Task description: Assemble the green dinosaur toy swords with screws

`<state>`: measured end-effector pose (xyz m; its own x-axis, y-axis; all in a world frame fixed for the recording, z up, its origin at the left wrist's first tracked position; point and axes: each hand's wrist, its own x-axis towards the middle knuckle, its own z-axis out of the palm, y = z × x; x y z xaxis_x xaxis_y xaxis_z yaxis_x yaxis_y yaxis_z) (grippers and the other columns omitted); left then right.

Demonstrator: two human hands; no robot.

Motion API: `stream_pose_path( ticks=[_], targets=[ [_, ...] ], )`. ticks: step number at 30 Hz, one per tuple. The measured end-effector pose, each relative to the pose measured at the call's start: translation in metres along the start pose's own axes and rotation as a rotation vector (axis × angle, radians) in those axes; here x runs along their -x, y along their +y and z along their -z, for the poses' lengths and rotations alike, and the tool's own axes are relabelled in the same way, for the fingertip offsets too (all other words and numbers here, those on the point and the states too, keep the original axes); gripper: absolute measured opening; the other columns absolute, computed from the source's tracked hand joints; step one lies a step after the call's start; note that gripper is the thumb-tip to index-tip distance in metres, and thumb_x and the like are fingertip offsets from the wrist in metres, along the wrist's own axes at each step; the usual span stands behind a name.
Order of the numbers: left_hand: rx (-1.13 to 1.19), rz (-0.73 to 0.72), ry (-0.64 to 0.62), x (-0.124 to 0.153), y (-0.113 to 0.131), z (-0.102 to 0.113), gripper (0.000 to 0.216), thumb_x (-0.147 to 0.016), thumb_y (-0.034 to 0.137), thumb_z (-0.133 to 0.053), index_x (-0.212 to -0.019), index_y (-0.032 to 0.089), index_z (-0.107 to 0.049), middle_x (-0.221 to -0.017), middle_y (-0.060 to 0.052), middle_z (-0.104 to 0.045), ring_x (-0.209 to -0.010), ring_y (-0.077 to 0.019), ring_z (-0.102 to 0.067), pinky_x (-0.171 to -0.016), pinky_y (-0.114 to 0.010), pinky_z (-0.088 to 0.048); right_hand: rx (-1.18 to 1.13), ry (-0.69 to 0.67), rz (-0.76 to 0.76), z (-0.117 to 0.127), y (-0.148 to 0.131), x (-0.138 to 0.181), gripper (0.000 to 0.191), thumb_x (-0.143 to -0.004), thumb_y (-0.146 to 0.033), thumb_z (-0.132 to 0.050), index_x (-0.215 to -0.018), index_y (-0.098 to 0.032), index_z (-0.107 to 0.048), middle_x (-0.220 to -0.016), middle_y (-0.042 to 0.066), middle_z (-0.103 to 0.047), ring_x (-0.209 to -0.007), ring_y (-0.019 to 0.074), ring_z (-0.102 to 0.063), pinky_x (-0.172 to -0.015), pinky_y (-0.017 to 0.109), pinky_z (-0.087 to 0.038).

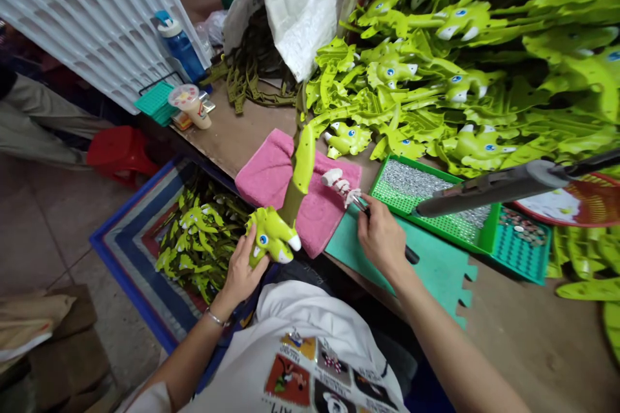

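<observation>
The bench [518, 342] was taken up at its far right side by a large heap of lime-green dinosaur pieces [411, 71]. To the left of the bench, more green pieces were held in a blue-rimmed bin [138, 251]. A teal mat [431, 274] was laid along the near edge, and a pink cloth [266, 171] was spread just beside it. Beyond the mat, a green tray [404, 199] was placed, crossed in part by a grey bar [494, 187]. A dinosaur toy [271, 239] was held by its head in the left hand [245, 268], the fingers being curled around it; its olive neck was stretched over the cloth. A slim tool [359, 202] was gripped in the right hand [382, 232] above the mat, its far end surrounded by lumpy white material [334, 177]. Small silvery pieces [411, 179] were gathered in the green tray.
</observation>
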<state>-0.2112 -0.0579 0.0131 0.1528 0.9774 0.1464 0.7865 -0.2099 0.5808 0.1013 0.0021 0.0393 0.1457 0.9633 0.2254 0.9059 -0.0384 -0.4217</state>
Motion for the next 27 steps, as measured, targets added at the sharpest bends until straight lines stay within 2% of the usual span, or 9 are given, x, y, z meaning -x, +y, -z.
stream_pose_path(
  ticks=[4,7,9,12,15,21,24,27],
  targets=[
    [-0.337,-0.141,0.228,-0.017,0.011,0.001,0.044,-0.096,0.03,-0.056,-0.139,0.025,-0.052,-0.112,-0.014,-0.061,-0.104,-0.0258,-0.064,-0.087,-0.038,-0.051,0.052,0.055,0.116,-0.014,0.01,-0.003,0.035,-0.092,-0.014,-0.039,-0.118,-0.013,-0.064,-0.104,0.016,-0.067,-0.097,0.0271,-0.059,-0.088,0.043,-0.049],
    [-0.484,-0.218,0.342,-0.022,0.011,0.0,0.032,-0.096,0.024,-0.055,-0.127,0.029,-0.059,-0.11,-0.012,-0.061,-0.1,-0.0241,-0.063,-0.088,-0.04,-0.047,-0.02,0.117,0.223,-0.017,0.016,0.0,0.029,-0.092,-0.014,-0.044,-0.111,-0.014,-0.066,-0.111,0.016,-0.066,-0.105,0.0267,-0.057,-0.094,0.044,-0.049],
    [-0.513,-0.177,0.353,-0.02,0.008,-0.003,0.032,-0.096,0.029,-0.054,-0.128,0.029,-0.057,-0.106,-0.011,-0.062,-0.098,-0.024,-0.062,-0.091,-0.043,-0.046,-0.068,0.153,0.252,-0.012,0.02,0.004,0.025,-0.091,-0.016,-0.049,-0.108,-0.016,-0.068,-0.109,0.015,-0.067,-0.104,0.0266,-0.058,-0.093,0.045,-0.05],
    [-0.484,-0.092,0.381,-0.016,0.004,-0.01,0.04,-0.096,0.047,-0.052,-0.128,0.024,-0.054,-0.101,-0.011,-0.063,-0.097,-0.0252,-0.061,-0.093,-0.046,-0.046,-0.104,0.186,0.237,-0.001,0.027,0.012,0.02,-0.09,-0.017,-0.054,-0.103,-0.019,-0.07,-0.104,0.012,-0.07,-0.101,0.0265,-0.062,-0.09,0.047,-0.052],
    [-0.393,-0.107,0.375,-0.013,0.003,-0.015,0.041,-0.095,0.053,-0.052,-0.122,0.023,-0.056,-0.101,-0.011,-0.063,-0.097,-0.0254,-0.062,-0.094,-0.046,-0.046,-0.126,0.215,0.238,0.013,0.035,0.019,0.017,-0.089,-0.016,-0.057,-0.098,-0.021,-0.071,-0.1,0.01,-0.073,-0.098,0.0257,-0.065,-0.089,0.048,-0.053],
    [-0.397,-0.15,0.212,-0.022,0.012,-0.008,0.026,-0.097,0.033,-0.053,-0.121,0.031,-0.061,-0.11,-0.012,-0.061,-0.102,-0.0248,-0.061,-0.094,-0.045,-0.043,-0.128,0.259,0.29,0.03,0.048,0.033,0.017,-0.089,-0.014,-0.057,-0.098,-0.02,-0.07,-0.094,0.008,-0.075,-0.093,0.0238,-0.068,-0.086,0.045,-0.057],
    [-0.434,-0.228,0.239,-0.023,0.017,-0.004,0.038,-0.096,0.026,-0.054,-0.133,0.032,-0.054,-0.114,-0.013,-0.059,-0.104,-0.0251,-0.061,-0.09,-0.041,-0.045,-0.152,0.199,0.29,0.026,0.047,0.034,0.024,-0.092,-0.014,-0.051,-0.106,-0.021,-0.069,-0.1,0.009,-0.074,-0.097,0.0235,-0.069,-0.087,0.045,-0.057],
    [-0.456,-0.237,0.231,-0.011,0.016,-0.004,0.053,-0.096,0.026,-0.054,-0.147,0.028,-0.043,-0.113,-0.014,-0.057,-0.102,-0.0262,-0.061,-0.083,-0.037,-0.047,-0.092,0.107,0.294,0.01,0.038,0.025,0.035,-0.093,-0.011,-0.043,-0.119,-0.018,-0.065,-0.121,0.013,-0.07,-0.117,0.0261,-0.062,-0.098,0.048,-0.053]
  ],
)
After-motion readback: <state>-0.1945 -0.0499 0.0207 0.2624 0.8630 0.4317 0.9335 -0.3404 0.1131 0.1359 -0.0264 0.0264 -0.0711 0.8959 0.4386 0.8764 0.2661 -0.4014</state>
